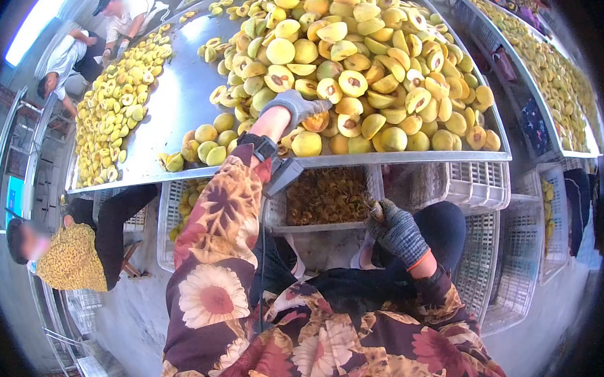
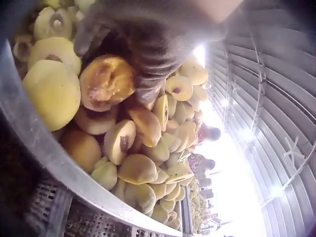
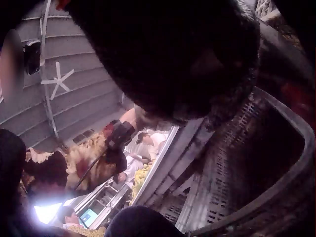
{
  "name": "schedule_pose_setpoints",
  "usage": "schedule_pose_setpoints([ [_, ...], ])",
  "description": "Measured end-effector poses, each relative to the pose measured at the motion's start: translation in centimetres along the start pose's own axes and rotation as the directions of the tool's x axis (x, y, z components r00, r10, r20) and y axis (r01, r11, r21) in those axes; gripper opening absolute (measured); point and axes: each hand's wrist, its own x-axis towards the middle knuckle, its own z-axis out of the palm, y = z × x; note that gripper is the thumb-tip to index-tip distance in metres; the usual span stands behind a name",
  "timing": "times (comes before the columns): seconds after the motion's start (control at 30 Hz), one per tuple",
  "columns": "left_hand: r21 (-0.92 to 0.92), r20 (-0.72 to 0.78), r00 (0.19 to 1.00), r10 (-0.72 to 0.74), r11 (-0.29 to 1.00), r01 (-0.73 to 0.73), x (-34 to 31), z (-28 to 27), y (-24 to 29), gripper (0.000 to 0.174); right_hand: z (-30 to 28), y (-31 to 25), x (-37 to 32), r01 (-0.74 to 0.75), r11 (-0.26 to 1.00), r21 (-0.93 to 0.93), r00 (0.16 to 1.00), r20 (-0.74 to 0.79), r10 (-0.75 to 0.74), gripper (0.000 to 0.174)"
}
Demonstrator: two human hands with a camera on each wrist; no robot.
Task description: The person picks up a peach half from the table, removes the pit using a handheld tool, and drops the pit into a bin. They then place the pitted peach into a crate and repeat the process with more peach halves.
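— Peach half [image 2: 106,81], brown-fleshed, lies at the near edge of the desk [image 1: 178,95]. Our left grip [image 1: 295,107] curls its gloved fingers over it. What do we fear?
— Its neighbours. We judge that lifting it could loosen the fruit pile [image 1: 361,63] leaning on it. Halves beside the rim might then roll off towards the crates below.
— And our right grip [image 1: 398,232]?
— Clenched near our lap on a small object [image 1: 376,210]; we cannot tell what it is. If it is a blade, a slippery glove could let it turn.
— Counts?
— One half under the fingers, two gloved grips, one small object. One crate of pits [image 1: 329,193] sits beneath the desk, with several white baskets [image 1: 477,186] beside it. Two desks: ours and a second desk [image 1: 556,71] on the right. Three other people [image 1: 70,256]. Loose fruit is far too plentiful for us to count.
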Motion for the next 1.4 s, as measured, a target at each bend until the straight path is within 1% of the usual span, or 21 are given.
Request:
schedule_pose_setpoints([
  [0.03,-0.060,0.045,0.999,0.023,0.998,-0.020,0.3,-0.1,-0.4,0.095,0.2,0.3,-0.2,0.037,0.997,0.070,0.999,-0.020,-0.036,0.034],
  [0.07,-0.214,0.078,0.997,-0.029,0.976,0.045,0.6,0.1,-0.5,0.070,0.2,0.3,-0.3,0.037,0.996,0.085,0.999,-0.026,-0.035,0.033],
  [0.17,-0.426,0.067,0.997,0.032,0.905,0.000,1.0,0.6,-1.3,0.061,0.5,0.2,-0.3,0.043,0.996,0.076,0.998,-0.040,-0.040,0.034],
  [0.2,-0.474,0.022,0.999,0.030,0.880,-0.016,0.9,0.9,-1.7,0.046,0.6,0.2,-0.3,0.048,0.998,0.036,0.998,-0.045,-0.046,0.034],
  [0.33,-0.793,0.099,0.992,0.074,0.608,0.034,0.0,0.6,-3.1,0.024,-0.2,-0.5,-0.2,0.005,0.999,-0.047,1.000,-0.007,-0.005,0.035],
  [0.43,-0.931,0.110,0.981,0.159,0.361,0.046,-1.6,-0.1,-4.5,0.026,0.7,1.2,0.2,0.032,0.995,0.095,0.998,-0.063,-0.026,0.035],
  [0.47,-0.957,0.097,0.963,0.252,0.289,0.021,-3.0,-0.6,-4.4,0.025,0.8,1.3,0.2,0.095,0.991,0.093,0.986,-0.148,-0.081,0.033],
  [0.5,-0.977,0.089,0.940,0.330,0.210,0.019,-4.6,-0.4,-4.4,0.025,0.4,1.4,0.4,0.113,0.993,0.038,0.982,-0.158,-0.105,0.034],
  [0.57,-0.997,0.054,0.889,0.456,0.066,0.027,-8.7,0.1,-4.6,0.026,-0.7,-0.3,0.1,0.106,0.985,0.138,0.984,-0.158,-0.084,0.035],
  [0.6,-0.999,0.051,0.879,0.474,0.022,0.047,-10.6,0.7,-5.4,0.027,-0.6,0.3,0.2,0.083,0.982,0.168,0.987,-0.149,-0.058,0.035],
  [0.77,-0.964,0.127,0.915,0.383,-0.171,0.205,-16.5,5.5,-10.1,0.033,0.2,1.6,-0.4,-0.027,0.984,0.175,0.997,-0.063,0.038,0.038],
  [0.8,-0.952,0.153,0.921,0.357,-0.198,0.235,-16.7,6.8,-10.7,0.034,0.9,2.3,-0.6,-0.042,0.963,0.266,0.997,-0.057,0.059,0.038],
  [0.87,-0.919,0.218,0.921,0.322,-0.252,0.305,-16.4,9.2,-11.1,0.037,1.3,2.5,-0.9,-0.108,0.973,0.206,0.993,-0.020,0.114,0.039],
  [0.9,-0.902,0.244,0.918,0.313,-0.273,0.333,-15.8,10.4,-11.0,0.038,1.6,2.6,-1.0,-0.138,0.975,0.176,0.990,-0.002,0.141,0.039],
  [1.0,-0.875,0.293,0.893,0.342,-0.282,0.394,-13.9,13.5,-10.9,0.040,3.3,4.6,-0.3,-0.039,0.999,0.009,0.999,0.010,0.038,0.041],
  [1.13,-0.862,0.287,0.845,0.451,-0.263,0.433,-12.2,15.0,-10.7,0.039,2.2,0.2,0.0,0.109,0.981,-0.161,0.990,-0.071,-0.121,0.043],
  [1.17,-0.899,0.249,0.875,0.415,-0.238,0.368,-12.1,15.3,-10.4,0.040,2.0,-0.2,0.2,0.143,0.971,-0.191,0.982,-0.094,-0.164,0.044],
  [1.23,-0.955,0.162,0.923,0.349,-0.180,0.235,-12.5,15.4,-9.4,0.041,1.6,-0.7,0.9,0.097,0.956,-0.278,0.994,-0.023,-0.108,0.049],
  [1.27,-0.946,0.175,0.914,0.367,-0.195,0.259,-12.7,15.3,-9.2,0.043,1.4,-1.3,1.3,0.069,0.945,-0.320,0.998,0.010,-0.069,0.050],
  [1.33,-0.986,0.095,0.910,0.404,-0.089,0.143,-13.4,14.9,-8.4,0.046,1.6,-1.1,2.2,0.009,0.919,-0.394,0.999,0.046,0.010,0.047],
  [1.4,-0.998,0.054,0.915,0.401,-0.018,0.067,-13.0,15.0,-8.0,0.049,1.6,-1.7,2.4,0.038,0.908,-0.417,0.999,0.036,-0.025,0.043],
])
